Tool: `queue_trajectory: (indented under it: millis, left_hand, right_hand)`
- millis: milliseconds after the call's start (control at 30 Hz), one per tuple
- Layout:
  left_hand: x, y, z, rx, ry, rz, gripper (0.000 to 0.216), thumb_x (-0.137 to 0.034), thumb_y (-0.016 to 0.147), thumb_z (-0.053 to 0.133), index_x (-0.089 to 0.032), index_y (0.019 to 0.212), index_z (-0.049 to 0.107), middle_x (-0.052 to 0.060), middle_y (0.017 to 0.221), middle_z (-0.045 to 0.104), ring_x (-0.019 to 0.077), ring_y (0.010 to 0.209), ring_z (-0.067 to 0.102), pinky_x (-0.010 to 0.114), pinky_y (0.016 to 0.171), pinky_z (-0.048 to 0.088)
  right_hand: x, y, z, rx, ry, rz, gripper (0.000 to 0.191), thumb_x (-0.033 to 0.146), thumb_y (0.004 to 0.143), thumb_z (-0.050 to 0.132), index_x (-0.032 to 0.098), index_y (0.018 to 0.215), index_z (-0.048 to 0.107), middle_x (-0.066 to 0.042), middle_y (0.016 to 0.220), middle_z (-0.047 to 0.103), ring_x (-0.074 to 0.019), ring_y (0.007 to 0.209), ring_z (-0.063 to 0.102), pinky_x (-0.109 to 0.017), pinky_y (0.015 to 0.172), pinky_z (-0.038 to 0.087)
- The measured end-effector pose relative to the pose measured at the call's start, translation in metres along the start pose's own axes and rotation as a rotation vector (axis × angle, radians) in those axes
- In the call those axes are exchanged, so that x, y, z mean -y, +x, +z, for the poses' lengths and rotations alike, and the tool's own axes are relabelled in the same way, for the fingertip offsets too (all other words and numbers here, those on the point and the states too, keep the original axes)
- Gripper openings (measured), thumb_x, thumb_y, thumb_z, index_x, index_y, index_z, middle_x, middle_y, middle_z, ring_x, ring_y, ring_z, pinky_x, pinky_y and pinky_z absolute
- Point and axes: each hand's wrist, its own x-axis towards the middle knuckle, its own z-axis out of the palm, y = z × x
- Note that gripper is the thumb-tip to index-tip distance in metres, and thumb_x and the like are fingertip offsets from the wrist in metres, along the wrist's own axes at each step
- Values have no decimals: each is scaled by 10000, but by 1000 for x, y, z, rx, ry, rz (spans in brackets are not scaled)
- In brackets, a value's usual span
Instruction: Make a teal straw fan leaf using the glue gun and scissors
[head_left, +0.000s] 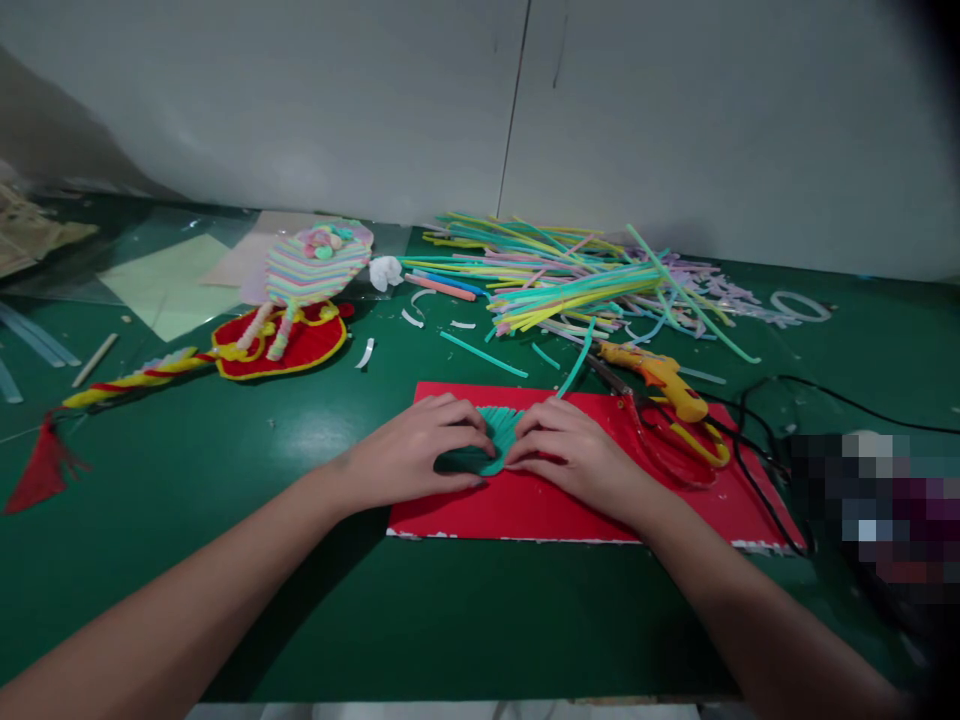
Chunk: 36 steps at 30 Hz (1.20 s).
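Note:
A small teal piece made of pipe cleaners laid side by side (504,426) lies on a red board (480,515). My left hand (420,450) curls over its left side, with thumb and fingers closed at the edge. From the right, my right hand (574,455) pinches the piece's lower right edge. A loose teal pipe cleaner strand (577,365) sticks up and away from behind my right hand's fingers. Where the strand joins the piece is hidden by the fingers.
Right of my hands, a yellow glue gun (679,390) with a black cord lies by a red-handled tool (652,455). Behind is a heap of coloured pipe cleaners (577,295). A striped pipe-cleaner figure (319,265) and a red, yellow-edged craft piece (300,350) lie left.

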Motion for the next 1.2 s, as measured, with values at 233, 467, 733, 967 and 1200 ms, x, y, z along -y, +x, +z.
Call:
queue_trajectory:
  millis: [233,467,733,967,1200]
  left_hand:
    - [0,1,0,6,6,0,202,-320,841,619,-228,1019,640,40,1063,602,188,1007,532,325,899,405]
    - [0,0,1,10,4,-4,203,-319,842,618,-227,1021,644,40,1068,599,188,1013,531,326,905,402]
    - [0,0,0,5,7,-6,211,-328,842,618,-221,1021,643,41,1065,603,187,1011,531,321,899,405]
    - [1,0,1,2,13,2,202,-325,846,613,-223,1017,644,39,1069,603,185,1013,532,324,904,401]
    - [2,1,2,-9,6,6,188,-315,857,600,-227,1018,641,38,1064,602,180,1007,533,318,894,406]
  right_hand:
    - [1,1,0,22,27,-1,124,264,867,585,211,871,697,-43,874,630,-159,851,538,-305,783,431]
    - [0,0,2,22,19,-4,131,265,864,588,209,869,706,-48,875,624,-158,855,539,-299,784,430]
    - [0,0,0,14,24,8,119,264,862,592,203,856,694,-46,878,617,-156,856,543,-302,798,426]
    - [-1,0,3,34,-3,0,143,275,880,563,210,868,690,-47,885,617,-162,869,539,-302,797,425]
    - [-2,1,6,36,-22,-21,163,261,896,539,198,868,687,-51,885,619,-157,857,540,-303,789,421]
